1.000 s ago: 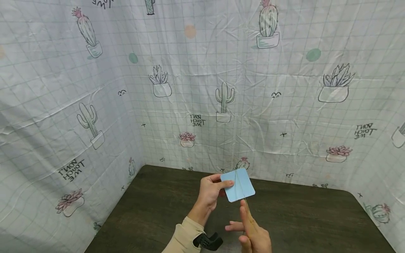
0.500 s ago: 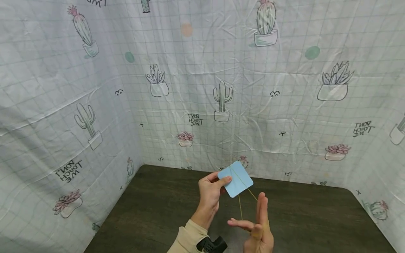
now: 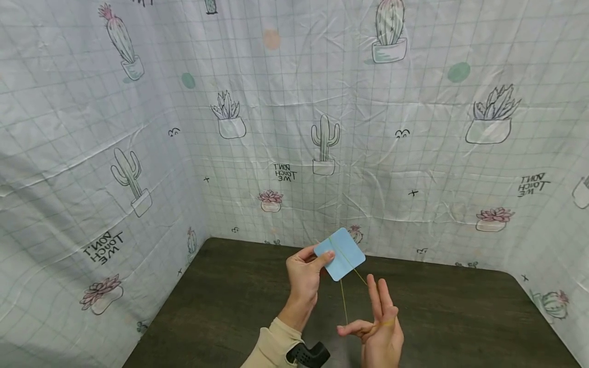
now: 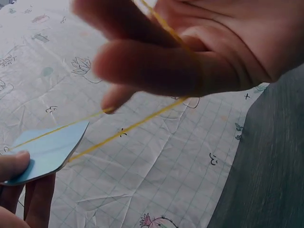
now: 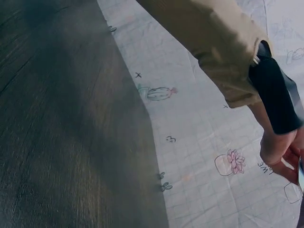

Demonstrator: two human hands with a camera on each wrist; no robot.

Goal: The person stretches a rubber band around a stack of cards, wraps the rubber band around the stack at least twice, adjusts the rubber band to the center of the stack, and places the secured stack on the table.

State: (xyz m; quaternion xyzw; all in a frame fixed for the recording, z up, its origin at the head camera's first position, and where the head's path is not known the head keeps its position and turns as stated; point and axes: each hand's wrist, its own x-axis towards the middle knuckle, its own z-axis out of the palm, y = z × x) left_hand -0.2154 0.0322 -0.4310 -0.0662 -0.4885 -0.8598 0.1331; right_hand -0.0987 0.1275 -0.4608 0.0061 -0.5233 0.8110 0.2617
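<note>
A light-blue square card (image 3: 349,250) with rounded corners is held up above the table, tilted. My left hand (image 3: 303,278) pinches its left side, thumb on the front face and fingers behind. Around the card runs a thin yellow rubber band (image 3: 343,301). Its strands stretch from the card to my right hand (image 3: 383,327), which is spread with thumb and two fingers extended. In the left wrist view the band (image 4: 128,130) crosses the right hand (image 4: 223,52) near the base of a finger. The right wrist view catches only part of the left hand (image 5: 275,147).
A dark wooden table (image 3: 460,306) lies under both hands. Behind and beside it hangs a white grid curtain (image 3: 368,199) printed with cacti. A black wrist device (image 3: 308,353) sits at the left cuff, over a beige sleeve (image 3: 276,340).
My right hand has moved right and its fingers have spread, drawing the band's strands apart. The card has turned and risen slightly in the left hand's grip.
</note>
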